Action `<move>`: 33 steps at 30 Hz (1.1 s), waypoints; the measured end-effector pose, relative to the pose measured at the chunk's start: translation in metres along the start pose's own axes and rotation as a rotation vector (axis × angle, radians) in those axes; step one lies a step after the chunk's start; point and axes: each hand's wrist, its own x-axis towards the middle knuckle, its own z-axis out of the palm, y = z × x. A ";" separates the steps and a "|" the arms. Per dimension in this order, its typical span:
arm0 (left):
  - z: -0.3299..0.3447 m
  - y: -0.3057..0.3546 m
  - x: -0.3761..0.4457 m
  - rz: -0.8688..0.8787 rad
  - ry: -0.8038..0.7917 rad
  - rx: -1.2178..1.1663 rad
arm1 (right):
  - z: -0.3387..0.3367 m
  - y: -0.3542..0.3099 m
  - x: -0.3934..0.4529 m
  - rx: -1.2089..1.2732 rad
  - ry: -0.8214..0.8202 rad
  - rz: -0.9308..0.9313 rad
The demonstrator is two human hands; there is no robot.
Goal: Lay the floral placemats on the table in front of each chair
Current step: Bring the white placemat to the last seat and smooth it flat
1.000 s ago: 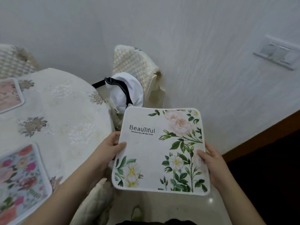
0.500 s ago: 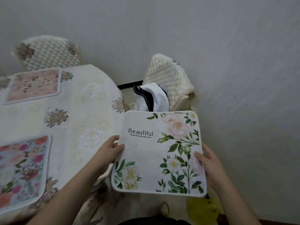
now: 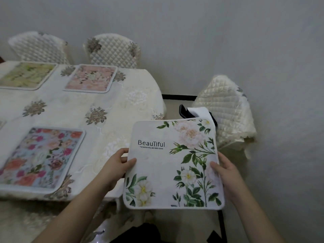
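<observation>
We have the white placemat (image 3: 172, 163) up in both hands, off the near right corner of the table (image 3: 122, 106), hanging in the air over the gap toward the chair (image 3: 226, 111) by the wall. Our left hand (image 3: 116, 166) pinches its left edge, thumb on top; our right hand (image 3: 226, 170) clamps the right edge the same way.

Three mats already lie flat: a bright floral mat (image 3: 42, 156) near left, a pink mat (image 3: 91, 78) far, and a green mat (image 3: 26, 74) far left.

What can go wrong? The mat is floppy, so if we let one edge go early it may fold or land crooked. Set too close to the rounded corner, it could overhang and slide off the slick cloth.

Containers: none that we can make out; the white and dark item (image 3: 198, 111) on the chair is too hidden to name.
</observation>
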 end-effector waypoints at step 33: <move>-0.076 -0.006 0.137 -0.278 0.635 -0.556 | 0.287 -0.109 0.358 -0.891 -0.587 -0.122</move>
